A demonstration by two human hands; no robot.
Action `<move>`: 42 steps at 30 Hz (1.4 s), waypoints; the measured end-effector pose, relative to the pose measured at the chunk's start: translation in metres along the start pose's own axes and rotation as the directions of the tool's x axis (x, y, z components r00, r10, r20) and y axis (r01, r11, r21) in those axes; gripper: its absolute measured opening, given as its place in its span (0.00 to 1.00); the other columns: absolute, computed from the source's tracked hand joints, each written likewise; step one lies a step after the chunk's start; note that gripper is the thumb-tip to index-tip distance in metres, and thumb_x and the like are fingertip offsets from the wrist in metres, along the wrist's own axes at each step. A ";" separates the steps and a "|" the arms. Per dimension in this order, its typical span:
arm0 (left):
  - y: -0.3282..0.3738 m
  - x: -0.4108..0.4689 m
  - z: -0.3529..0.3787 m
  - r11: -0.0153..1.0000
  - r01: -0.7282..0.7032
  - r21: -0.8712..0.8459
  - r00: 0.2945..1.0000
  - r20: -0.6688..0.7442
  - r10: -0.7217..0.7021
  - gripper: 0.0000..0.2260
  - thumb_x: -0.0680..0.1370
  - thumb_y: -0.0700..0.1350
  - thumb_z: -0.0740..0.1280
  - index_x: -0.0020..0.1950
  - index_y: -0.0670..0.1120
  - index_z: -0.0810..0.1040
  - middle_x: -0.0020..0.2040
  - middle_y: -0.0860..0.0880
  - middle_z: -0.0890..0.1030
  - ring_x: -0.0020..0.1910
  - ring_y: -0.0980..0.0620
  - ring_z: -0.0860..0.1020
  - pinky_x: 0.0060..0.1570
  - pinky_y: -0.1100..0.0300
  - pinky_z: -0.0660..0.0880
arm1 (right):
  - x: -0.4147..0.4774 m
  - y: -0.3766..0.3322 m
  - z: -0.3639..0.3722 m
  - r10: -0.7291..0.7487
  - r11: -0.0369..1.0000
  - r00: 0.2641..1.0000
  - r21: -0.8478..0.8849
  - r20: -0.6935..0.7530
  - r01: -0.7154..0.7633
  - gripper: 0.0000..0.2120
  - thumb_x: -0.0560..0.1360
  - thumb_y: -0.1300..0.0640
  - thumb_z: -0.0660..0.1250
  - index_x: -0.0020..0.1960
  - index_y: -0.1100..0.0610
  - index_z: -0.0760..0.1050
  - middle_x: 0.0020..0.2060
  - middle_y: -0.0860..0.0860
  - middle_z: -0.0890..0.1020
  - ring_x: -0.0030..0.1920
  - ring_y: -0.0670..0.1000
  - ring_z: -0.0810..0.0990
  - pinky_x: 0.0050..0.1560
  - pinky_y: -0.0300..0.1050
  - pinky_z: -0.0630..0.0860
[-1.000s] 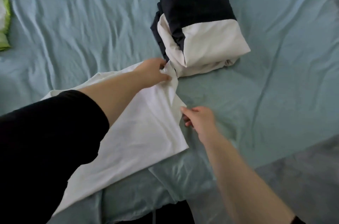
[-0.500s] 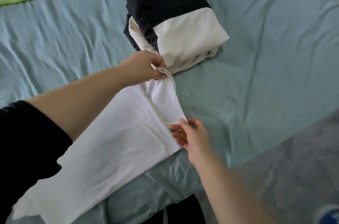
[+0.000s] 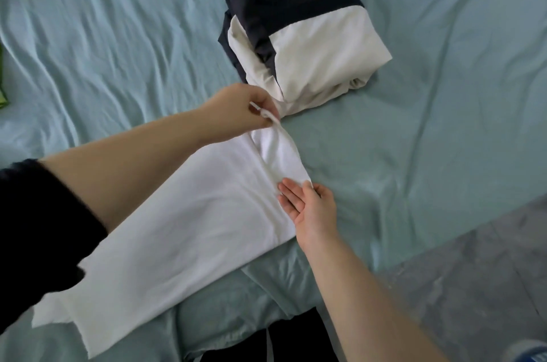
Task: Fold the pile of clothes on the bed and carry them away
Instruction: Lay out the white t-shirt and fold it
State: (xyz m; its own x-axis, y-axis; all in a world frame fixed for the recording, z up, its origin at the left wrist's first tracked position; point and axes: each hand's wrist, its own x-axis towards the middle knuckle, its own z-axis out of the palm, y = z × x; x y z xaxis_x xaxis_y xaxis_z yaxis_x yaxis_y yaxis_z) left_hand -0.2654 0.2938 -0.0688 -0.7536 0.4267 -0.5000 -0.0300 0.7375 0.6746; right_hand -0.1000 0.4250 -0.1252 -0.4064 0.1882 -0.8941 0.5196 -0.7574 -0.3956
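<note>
Head, left hand (image 3: pixel 236 111) pinching white garment (image 3: pixel 183 228)

Single head view, looking down, close over bed (image 3: pixel 414 130).

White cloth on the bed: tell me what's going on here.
A person is folding a white cloth on the bed. The left hand pinches its far corner, while the right hand touches the cloth's side edge with straight fingers. A folded dark-and-white pile sits just beyond, so folding is not yet finished.
</note>
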 end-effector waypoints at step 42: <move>-0.095 -0.088 0.068 0.880 0.039 0.473 0.999 0.008 -0.048 0.48 0.73 0.64 0.66 0.79 0.50 0.37 0.78 0.48 0.34 0.77 0.50 0.34 0.75 0.51 0.38 | -0.010 0.005 -0.049 -0.040 -0.760 0.597 -0.413 0.801 0.502 0.22 0.78 0.51 0.63 0.71 0.54 0.70 0.73 0.47 0.67 0.72 0.50 0.67 0.72 0.52 0.56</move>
State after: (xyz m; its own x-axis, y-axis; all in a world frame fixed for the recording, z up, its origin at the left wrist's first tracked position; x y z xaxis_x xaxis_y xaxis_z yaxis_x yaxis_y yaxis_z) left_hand -0.1514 0.2215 -0.1260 -0.7460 0.3946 -0.5364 0.2550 0.9134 0.3173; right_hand -0.0563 0.4503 -0.1280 -0.8658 -0.3581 -0.3494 -0.2889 0.9280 -0.2353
